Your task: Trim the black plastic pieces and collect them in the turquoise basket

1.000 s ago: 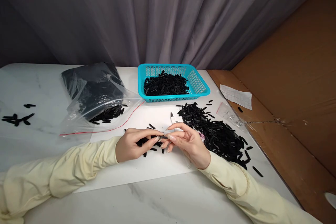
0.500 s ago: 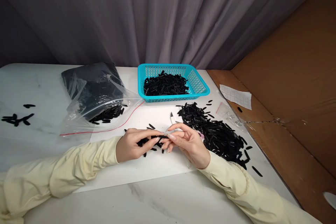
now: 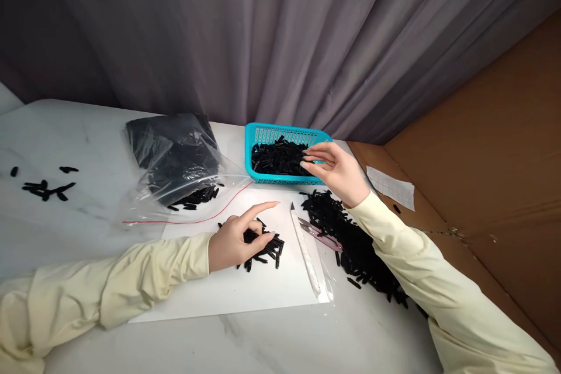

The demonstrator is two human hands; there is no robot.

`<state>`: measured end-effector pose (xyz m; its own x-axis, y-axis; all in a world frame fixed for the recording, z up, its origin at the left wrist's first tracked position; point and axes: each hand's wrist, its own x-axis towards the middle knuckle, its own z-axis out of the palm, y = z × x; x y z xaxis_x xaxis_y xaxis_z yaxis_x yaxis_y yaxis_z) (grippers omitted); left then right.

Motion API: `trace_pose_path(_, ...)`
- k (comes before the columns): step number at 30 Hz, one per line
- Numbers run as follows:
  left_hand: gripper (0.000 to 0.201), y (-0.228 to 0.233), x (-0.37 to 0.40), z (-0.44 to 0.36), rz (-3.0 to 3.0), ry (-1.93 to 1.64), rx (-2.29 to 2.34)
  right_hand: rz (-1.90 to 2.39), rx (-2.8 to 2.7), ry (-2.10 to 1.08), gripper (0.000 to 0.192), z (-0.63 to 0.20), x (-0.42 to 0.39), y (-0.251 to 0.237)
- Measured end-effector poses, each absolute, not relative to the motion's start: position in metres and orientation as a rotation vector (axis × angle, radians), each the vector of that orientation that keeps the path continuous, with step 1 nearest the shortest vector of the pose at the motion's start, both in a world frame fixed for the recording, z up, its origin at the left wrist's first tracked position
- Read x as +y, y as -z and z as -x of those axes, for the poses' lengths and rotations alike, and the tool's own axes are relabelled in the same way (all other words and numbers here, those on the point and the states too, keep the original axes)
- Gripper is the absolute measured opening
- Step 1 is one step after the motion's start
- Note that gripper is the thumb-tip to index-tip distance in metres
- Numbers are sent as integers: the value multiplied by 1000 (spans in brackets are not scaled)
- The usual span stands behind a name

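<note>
My left hand point(image 3: 240, 238) hovers at a small pile of thin black strips point(image 3: 275, 245) on the white sheet, thumb and forefinger apart with nothing between them. My right hand point(image 3: 335, 170) reaches over the right side of the blue plastic basket point(image 3: 258, 177). Its thumb and fingertips are slightly apart above the black strips point(image 3: 280, 155) inside. Against that dark heap no separate strip shows between them. Under my right forearm spreads a larger heap of black strips point(image 3: 350, 239), partly hidden by the sleeve.
A white-handled craft knife point(image 3: 304, 251) and pink-handled snips point(image 3: 322, 236) lie right of the small pile. Left of the basket is a clear zip bag point(image 3: 175, 169) with black contents. Loose black strips point(image 3: 48, 190) lie far left. A cardboard wall point(image 3: 495, 146) bounds the right.
My hands have parted from around a black strip. My right hand has moved up and away to the basket, while my left hand has opened near the small pile. The view has shifted slightly.
</note>
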<state>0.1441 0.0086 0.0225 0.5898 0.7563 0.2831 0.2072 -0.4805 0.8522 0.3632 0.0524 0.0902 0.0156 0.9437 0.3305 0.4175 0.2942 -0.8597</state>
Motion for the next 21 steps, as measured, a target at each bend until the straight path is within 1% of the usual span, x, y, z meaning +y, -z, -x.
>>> trace_pose_path(2,51,-23,9,-145,-1959,-825,785,1286,-1874,-447,20,-353,42,-97)
trace_pose_path(3,52,-23,9,-145,-1943,-809,797,1248,-2020,-396,13,-345,33,-98)
trace_pose_path(5,54,-22,10,-145,-1921,-790,804,1109,-2273,-424,7,-328,10,-97)
trace_pose_path(7,57,-20,11,-144,-1927,-805,790,1043,-2459,-371,9,-313,-7,-91)
trace_pose_path(10,62,-17,12,-144,-1967,-825,776,1073,-2656,-209,14,-299,-18,-78)
trace_pose_path(12,64,-17,12,-144,-1975,-782,787,1076,-2735,-76,15,-296,-18,-71)
trace_pose_path(14,64,-19,12,-145,-1974,-742,779,1052,-2752,-32,18,-297,-17,-67)
trace_pose_path(15,63,-20,11,-145,-1976,-735,768,1044,-2724,-87,18,-298,-17,-66)
trace_pose_path(17,57,-21,11,-145,-1970,-756,737,1095,-2568,-322,16,-304,-19,-65)
trace_pose_path(19,49,-22,10,-144,-1958,-795,698,1202,-2313,-636,14,-311,-22,-65)
trace_pose_path(21,42,-21,9,-144,-1974,-841,662,1294,-2003,-981,15,-319,-26,-65)
